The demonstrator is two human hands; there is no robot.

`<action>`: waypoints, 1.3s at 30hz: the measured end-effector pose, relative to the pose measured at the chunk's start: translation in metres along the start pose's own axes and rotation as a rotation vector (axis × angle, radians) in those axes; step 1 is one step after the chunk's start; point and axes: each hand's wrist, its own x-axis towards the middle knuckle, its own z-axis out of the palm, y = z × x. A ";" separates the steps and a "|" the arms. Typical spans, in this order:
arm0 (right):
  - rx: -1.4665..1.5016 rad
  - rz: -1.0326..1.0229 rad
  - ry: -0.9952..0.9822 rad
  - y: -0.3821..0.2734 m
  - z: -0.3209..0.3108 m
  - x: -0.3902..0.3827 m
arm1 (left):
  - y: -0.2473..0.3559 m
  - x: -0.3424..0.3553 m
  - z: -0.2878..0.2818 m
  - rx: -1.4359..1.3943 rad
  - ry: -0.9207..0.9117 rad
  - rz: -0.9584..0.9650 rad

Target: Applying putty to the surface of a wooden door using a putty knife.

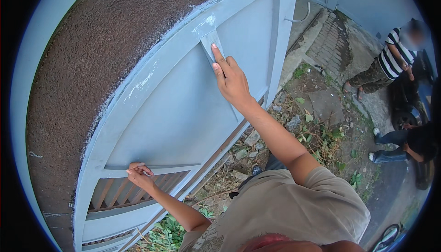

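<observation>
A large grey-blue door-like panel (pixel 179 95) with a raised frame and strips stands in front of me. My right hand (pixel 233 78) lies on a narrow upright strip (pixel 212 39) near its upper edge, the index finger and thumb stretched along it. I see nothing held there, though the palm side is hidden. Lower on the left, my left hand (pixel 140 174) is at the cross rail (pixel 172 171) above a slatted opening (pixel 133 190). Its fingers are bent together; whether they pinch something small I cannot make out. Whitish patches (pixel 140 86) mark the frame.
A rough brown wall (pixel 87 63) borders the panel. Rubble (pixel 251 138) and green plants (pixel 167 233) cover the ground beside me. To the right are a person in a striped shirt (pixel 394 59), another in dark clothing (pixel 420 144), and a dark vehicle (pixel 406 116).
</observation>
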 end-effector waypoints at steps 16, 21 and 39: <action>0.050 0.020 -0.021 -0.033 -0.008 0.020 | 0.006 0.001 0.002 0.088 0.024 -0.070; 0.078 0.018 -0.067 -0.026 -0.006 0.001 | 0.003 0.003 0.003 0.048 0.026 -0.067; 0.151 0.197 -0.051 -0.074 -0.011 0.023 | 0.012 -0.001 0.006 0.090 0.035 -0.090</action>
